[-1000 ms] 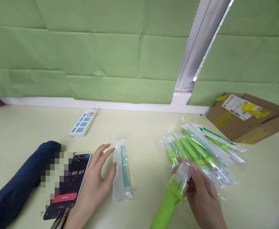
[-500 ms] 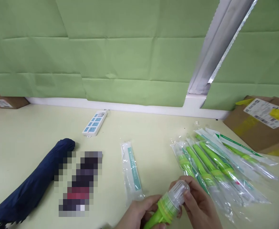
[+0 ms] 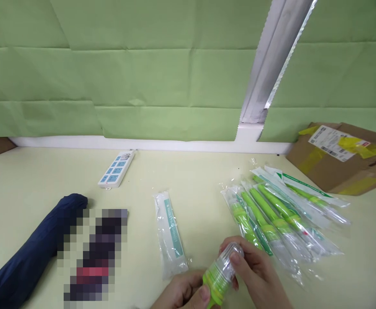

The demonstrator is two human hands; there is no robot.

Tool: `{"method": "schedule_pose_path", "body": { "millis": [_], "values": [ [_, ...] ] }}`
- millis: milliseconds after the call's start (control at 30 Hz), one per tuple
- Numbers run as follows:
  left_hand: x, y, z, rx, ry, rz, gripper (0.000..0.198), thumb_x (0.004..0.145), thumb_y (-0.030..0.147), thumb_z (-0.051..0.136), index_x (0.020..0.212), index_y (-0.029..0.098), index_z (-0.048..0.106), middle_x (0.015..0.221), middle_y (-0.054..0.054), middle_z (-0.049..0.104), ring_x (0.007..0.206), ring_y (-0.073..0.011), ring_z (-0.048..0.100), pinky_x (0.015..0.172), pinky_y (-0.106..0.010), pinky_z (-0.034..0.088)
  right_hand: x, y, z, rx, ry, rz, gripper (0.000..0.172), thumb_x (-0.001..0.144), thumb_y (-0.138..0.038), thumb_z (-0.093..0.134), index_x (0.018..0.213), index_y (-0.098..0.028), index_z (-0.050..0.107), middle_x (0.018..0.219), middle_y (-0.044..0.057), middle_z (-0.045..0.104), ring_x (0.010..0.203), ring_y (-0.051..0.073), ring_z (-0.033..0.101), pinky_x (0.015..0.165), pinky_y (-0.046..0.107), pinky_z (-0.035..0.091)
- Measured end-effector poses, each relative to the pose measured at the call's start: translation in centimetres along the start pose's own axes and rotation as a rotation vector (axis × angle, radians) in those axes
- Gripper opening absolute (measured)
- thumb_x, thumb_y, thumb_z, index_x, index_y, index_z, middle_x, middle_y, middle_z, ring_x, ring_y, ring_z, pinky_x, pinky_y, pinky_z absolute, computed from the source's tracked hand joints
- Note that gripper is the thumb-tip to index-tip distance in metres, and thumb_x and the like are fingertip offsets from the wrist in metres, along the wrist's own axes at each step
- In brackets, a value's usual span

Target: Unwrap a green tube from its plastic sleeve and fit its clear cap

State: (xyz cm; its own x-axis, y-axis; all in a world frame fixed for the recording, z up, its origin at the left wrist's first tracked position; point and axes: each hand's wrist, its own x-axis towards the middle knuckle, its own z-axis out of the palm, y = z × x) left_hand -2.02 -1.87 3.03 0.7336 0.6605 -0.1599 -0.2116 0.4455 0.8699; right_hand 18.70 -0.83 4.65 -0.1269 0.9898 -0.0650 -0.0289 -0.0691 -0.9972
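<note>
Lime-green and tubular, a plastic tool (image 3: 214, 283) with a clear rounded cap (image 3: 229, 257) tilts between the left hand (image 3: 184, 292), curled round its body, and the right hand (image 3: 257, 271), pinching the cap nearly closed-fingered, near green tools in transparent bags (image 3: 276, 219).

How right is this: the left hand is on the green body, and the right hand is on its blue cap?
One slip: the cap is clear, not blue, in the head view. The left hand is on the green body, the right hand on the cap.
</note>
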Motion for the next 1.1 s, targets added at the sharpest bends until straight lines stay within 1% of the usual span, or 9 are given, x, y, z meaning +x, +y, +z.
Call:
{"method": "schedule_pose_path", "body": {
  "millis": [233,367,633,733,833,900,967,1033,1100],
  "values": [
    [-0.1,0.3,0.3,0.016,0.025,0.003,0.064,0.091,0.071,0.058,0.121,0.016,0.072,0.076,0.0,0.048,0.055,-0.0046,0.033,0.048,-0.017,0.024,0.0,0.3,0.1,-0.032,-0.002,-0.005,0.042,0.095,-0.061,0.063,0.087,-0.02,0.069,0.066,-0.002,0.056,0.055,0.011,0.052,0.052,0.023,0.045],
    [-0.1,0.1,0.2,0.001,0.023,0.006,0.064,0.092,0.071,0.058,0.118,0.015,0.073,0.074,0.002,0.042,0.054,-0.0049,0.029,0.047,-0.018,0.022,0.1,0.5,-0.1,-0.043,0.015,-0.004,0.042,0.094,-0.061,0.063,0.086,-0.02,0.07,0.069,-0.002,0.057,0.055,0.011,0.052,0.051,0.023,0.046],
    [-0.1,0.5,-0.3,0.094,0.015,0.001,0.067,0.091,0.076,0.054,0.095,0.011,0.072,0.07,0.003,0.041,0.055,-0.0057,0.03,0.048,-0.018,0.023,-0.3,1.3,-0.1,-0.047,0.041,0.004,0.037,0.094,-0.058,0.065,0.09,-0.021,0.072,0.074,0.0,0.061,0.059,0.012,0.055,0.055,0.023,0.049],
    [0.0,0.7,-0.3,0.094,0.028,0.001,0.065,0.092,0.075,0.054,0.098,0.012,0.071,0.072,0.002,0.043,0.057,-0.0068,0.033,0.049,-0.02,0.023,-0.5,1.4,0.1,-0.04,0.05,0.006,0.036,0.095,-0.057,0.064,0.093,-0.022,0.071,0.075,0.0,0.061,0.06,0.013,0.057,0.056,0.024,0.05],
    [-0.4,2.0,-0.1,0.158,0.017,0.001,0.066,0.094,0.074,0.05,0.102,0.012,0.072,0.072,0.001,0.046,0.057,-0.0074,0.035,0.05,-0.021,0.022,-0.5,0.5,0.0,-0.043,0.016,0.014,0.038,0.093,-0.059,0.065,0.09,-0.021,0.07,0.073,0.0,0.061,0.06,0.013,0.058,0.057,0.026,0.05],
    [-1.0,3.5,0.0,0.318,-0.014,-0.012,0.064,0.097,0.071,0.047,0.111,0.014,0.071,0.074,0.0,0.051,0.058,-0.008,0.038,0.051,-0.021,0.026,-0.6,-0.4,-0.3,-0.054,-0.036,0.02,0.041,0.09,-0.062,0.067,0.089,-0.022,0.072,0.072,0.001,0.063,0.061,0.014,0.059,0.058,0.027,0.05],
    [-1.7,4.8,0.0,0.62,0.043,0.011,0.05,0.102,0.06,0.047,0.12,0.019,0.069,0.086,-0.003,0.064,0.068,-0.0117,0.051,0.06,-0.023,0.037,-0.9,-1.3,-0.7,-0.084,-0.076,0.031,0.038,0.085,-0.06,0.072,0.091,-0.023,0.074,0.077,0.002,0.067,0.064,0.015,0.059,0.061,0.027,0.049],
    [-2.2,5.2,-0.1,1.058,0.06,0.088,0.045,0.104,0.053,0.049,0.129,0.018,0.063,0.095,-0.006,0.072,0.076,-0.0177,0.063,0.063,-0.026,0.046,-1.2,-1.8,-1.2,-0.141,-0.083,0.059,0.029,0.082,-0.052,0.077,0.094,-0.026,0.076,0.083,0.001,0.069,0.068,0.015,0.06,0.063,0.026,0.048],
    [-2.5,4.9,-0.1,1.548,0.106,0.241,0.049,0.104,0.049,0.049,0.136,0.013,0.056,0.099,-0.009,0.076,0.078,-0.0247,0.071,0.061,-0.032,0.052,-1.6,-1.9,-1.4,-0.21,-0.089,0.101,0.019,0.08,-0.043,0.079,0.091,-0.028,0.078,0.082,0.0,0.068,0.066,0.014,0.06,0.06,0.024,0.048]
  ]
}}
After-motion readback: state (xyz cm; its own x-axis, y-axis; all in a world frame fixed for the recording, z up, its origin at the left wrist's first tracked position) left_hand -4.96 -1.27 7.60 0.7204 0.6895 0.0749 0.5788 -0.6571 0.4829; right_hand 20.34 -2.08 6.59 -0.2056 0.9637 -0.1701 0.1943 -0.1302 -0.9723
